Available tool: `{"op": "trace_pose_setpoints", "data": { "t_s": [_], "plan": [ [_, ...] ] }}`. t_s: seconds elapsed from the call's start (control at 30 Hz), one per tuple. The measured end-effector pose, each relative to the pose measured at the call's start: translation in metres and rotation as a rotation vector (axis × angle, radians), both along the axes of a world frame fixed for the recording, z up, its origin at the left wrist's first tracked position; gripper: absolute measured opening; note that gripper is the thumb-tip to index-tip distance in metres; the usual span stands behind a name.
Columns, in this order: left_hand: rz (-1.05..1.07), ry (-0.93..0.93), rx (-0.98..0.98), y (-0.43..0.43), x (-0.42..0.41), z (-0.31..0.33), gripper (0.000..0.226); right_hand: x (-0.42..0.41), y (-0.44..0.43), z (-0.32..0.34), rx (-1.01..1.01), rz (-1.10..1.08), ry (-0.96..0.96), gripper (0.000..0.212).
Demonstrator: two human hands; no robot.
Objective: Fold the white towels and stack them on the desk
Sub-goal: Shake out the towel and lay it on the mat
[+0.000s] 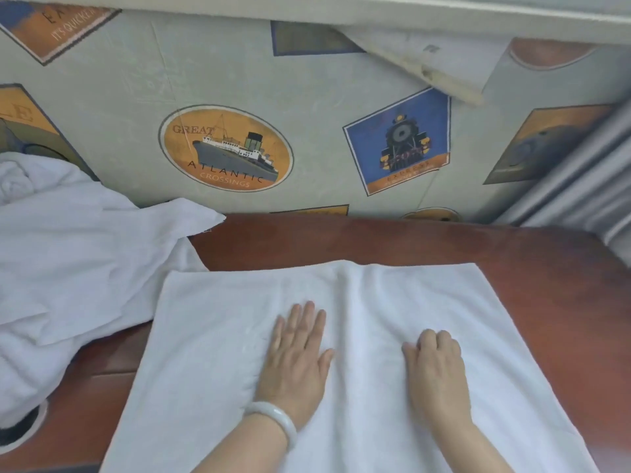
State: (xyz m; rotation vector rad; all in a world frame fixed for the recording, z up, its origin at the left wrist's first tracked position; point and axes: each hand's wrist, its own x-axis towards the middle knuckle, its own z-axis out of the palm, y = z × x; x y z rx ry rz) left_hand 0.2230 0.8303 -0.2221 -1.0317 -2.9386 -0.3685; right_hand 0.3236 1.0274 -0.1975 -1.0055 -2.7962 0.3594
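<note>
Towel (pixel 211 336), white, smooth, flat on desk (pixel 546 285); left hand (pixel 297 353) flat atop

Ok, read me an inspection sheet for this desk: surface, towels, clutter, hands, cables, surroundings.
Surface: reddish-brown desk, bare along its far and right sides.
Job's things: one white towel spread flat before the person; a crumpled heap of white towels at the left; no folded stack seen.
Clutter: a round dark object at the left edge, partly under the heap; cannot tell what.
Hands: left hand flat on the white towel, fingers straight, pale bangle on its wrist; right hand on the towel, fingers curled, grip unclear.
Cables: nothing seen.
Surroundings: wall covering printed with a ship and a locomotive; grey folds at the right.
</note>
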Motion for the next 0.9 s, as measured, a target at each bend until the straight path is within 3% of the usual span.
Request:
{"op": "trace_pose_setpoints", "data": {
  "t_s": [0.13,0.3,0.4,0.5,0.57,0.7,0.9],
  "plan": [
    [0.018,-0.003,-0.044,0.000,-0.001,-0.004,0.061,0.004,0.029,0.011,-0.224,0.071,0.086,0.027],
    [0.036,0.019,-0.098,0.001,0.000,-0.004,0.062,0.011,0.045,0.014,-0.245,0.019,0.161,0.025],
    [0.027,0.036,-0.102,0.000,-0.001,-0.005,0.063,0.012,0.063,0.007,0.008,-0.108,0.136,0.018],
    [0.031,0.059,-0.090,0.000,-0.002,-0.009,0.063,0.014,0.100,0.005,0.132,-0.309,-0.029,0.035],
    [0.029,0.074,-0.084,0.001,-0.003,-0.010,0.063,0.015,0.121,0.005,0.093,-0.255,-0.013,0.029],
    [0.024,0.078,-0.082,0.001,-0.004,-0.009,0.067,0.016,0.158,0.011,-0.177,-0.217,0.145,0.027],
    [0.038,0.069,-0.117,0.001,-0.001,-0.003,0.064,0.009,0.167,0.013,-0.177,-0.282,0.148,0.022]
  ]
}}
